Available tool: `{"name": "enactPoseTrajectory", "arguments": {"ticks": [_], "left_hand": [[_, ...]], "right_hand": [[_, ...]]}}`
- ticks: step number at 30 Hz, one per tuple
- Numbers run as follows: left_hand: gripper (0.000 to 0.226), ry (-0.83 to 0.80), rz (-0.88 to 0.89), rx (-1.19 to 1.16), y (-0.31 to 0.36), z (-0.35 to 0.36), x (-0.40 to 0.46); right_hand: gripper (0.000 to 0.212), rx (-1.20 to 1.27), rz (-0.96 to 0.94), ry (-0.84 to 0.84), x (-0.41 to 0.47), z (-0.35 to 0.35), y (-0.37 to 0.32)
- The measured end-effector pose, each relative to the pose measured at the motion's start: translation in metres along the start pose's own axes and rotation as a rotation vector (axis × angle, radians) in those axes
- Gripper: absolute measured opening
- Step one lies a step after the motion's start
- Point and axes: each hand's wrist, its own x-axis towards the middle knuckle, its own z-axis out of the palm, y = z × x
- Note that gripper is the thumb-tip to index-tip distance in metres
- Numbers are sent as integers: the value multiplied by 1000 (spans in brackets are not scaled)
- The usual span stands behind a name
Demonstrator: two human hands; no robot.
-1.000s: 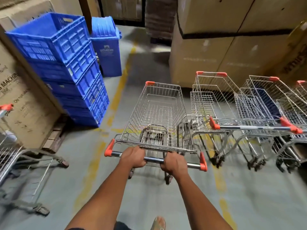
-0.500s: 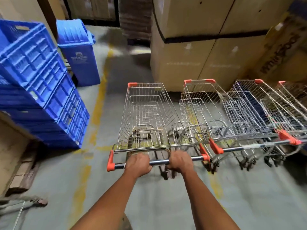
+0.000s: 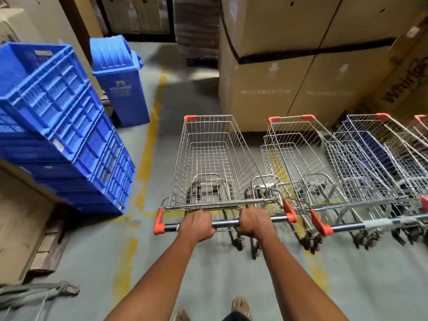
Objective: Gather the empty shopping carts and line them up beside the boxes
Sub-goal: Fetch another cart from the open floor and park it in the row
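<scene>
Orange caps mark both ends of the handle bar (image 3: 227, 223) of the cart (image 3: 215, 158) that the person is pushing. The left hand (image 3: 196, 225) and the right hand (image 3: 252, 222) are both clenched around this bar, close together near its middle.

Compared with 1 second ago, the cart has turned and rolled forward. Then it stood at an angle to the row of parked carts (image 3: 308, 158) and a little behind them. Now it stands just to the left of the nearest parked cart, pointing the same way, and its handle is almost level with the handle of that cart. The orange ends of the 2 handles are very near each other; the picture is blurred there, so I cannot tell if they touch.

The front of the cart points at the big cardboard boxes (image 3: 266, 93) on the far side, with a strip of bare floor between. On the left stand stacked blue crates (image 3: 60, 126) and a blue bin (image 3: 120, 84), well apart from the cart.

For the task, this cart is nearly in its place. Part of another cart (image 3: 34, 293) shows at the near left edge, probably next to collect.
</scene>
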Motion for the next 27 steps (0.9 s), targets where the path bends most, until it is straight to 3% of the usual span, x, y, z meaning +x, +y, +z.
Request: {"name": "enactPoseTrajectory", "arguments": {"ticks": [14,27], "left_hand": [[20,-28,-4,-10,6,-7,2],[32,-32,8,14,43,14,-15]], "right_hand": [[26,21,-38,-38,-1,-11,6],[27,58,-24,9,-39,14,30]]}}
